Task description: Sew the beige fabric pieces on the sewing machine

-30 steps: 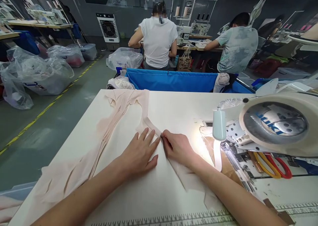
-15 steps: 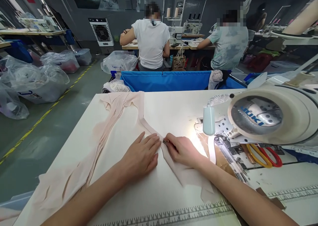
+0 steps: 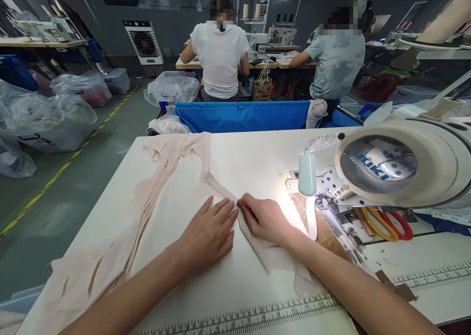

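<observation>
Pale pink fabric (image 3: 162, 178) lies over the white sewing table (image 3: 253, 153), with a narrow band running diagonally toward my hands. My left hand (image 3: 211, 227) rests flat, fingers stretched out, fingertips at the band's edge. Just right of it, my right hand (image 3: 267, 217) is closed in a pinch. A small dark flat piece (image 3: 239, 205) sticks out from its fingertips and touches the band; its kind I cannot make out. More of the fabric spreads below my right hand and partly under its wrist.
A JUKI sewing machine (image 3: 390, 163) stands at the right, with a pale blue hanging block (image 3: 307, 174) and scissors with yellow and red handles (image 3: 386, 225). A ruler strip (image 3: 253, 315) runs along the near edge. Beyond the blue cloth bin (image 3: 243, 117), people sit at other machines.
The view has shifted slightly. Both hands keep almost the same place on the fabric, and the dark piece shows a little more at my right fingertips.
</observation>
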### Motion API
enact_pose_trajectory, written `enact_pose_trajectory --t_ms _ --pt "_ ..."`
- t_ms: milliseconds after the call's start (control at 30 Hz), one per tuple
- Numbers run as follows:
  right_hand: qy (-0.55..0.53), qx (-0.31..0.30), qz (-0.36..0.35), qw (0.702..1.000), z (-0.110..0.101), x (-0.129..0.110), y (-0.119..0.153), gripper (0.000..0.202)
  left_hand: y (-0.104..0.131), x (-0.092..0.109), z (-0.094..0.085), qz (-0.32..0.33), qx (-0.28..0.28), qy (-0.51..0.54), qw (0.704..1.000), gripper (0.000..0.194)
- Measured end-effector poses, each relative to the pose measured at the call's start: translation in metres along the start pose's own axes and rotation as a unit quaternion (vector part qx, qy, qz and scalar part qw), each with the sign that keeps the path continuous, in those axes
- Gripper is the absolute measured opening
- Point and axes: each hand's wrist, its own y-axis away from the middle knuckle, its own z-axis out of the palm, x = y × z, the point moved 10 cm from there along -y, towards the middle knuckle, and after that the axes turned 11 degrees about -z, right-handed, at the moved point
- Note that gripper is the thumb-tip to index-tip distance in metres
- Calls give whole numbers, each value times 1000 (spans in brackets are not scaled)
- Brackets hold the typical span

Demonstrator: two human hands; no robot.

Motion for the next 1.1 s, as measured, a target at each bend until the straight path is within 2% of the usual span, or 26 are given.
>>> enact_pose_trajectory --t_ms 200,400,567,700,867,1100 --pt "16 4 -19 1000 0 -2 2 11 -1 0 -3 -14 -5 9 1000 44" --pt "12 9 -43 999 -12 1 27 14 -2 1 -7 -13 0 -1 1000 42" --pt "-2 34 -43 999 -15 2 40 16 -3 2 -8 -11 24 36 999 39" --pt "-29 50 -29 998 -13 5 41 17 -2 11 -6 9 27 66 997 40" --pt "-39 62 -14 997 -13 8 39 17 0 20 -7 24 25 37 999 42" --pt "-19 52 -25 998 -8 4 33 16 1 23 -4 25 22 29 999 44"
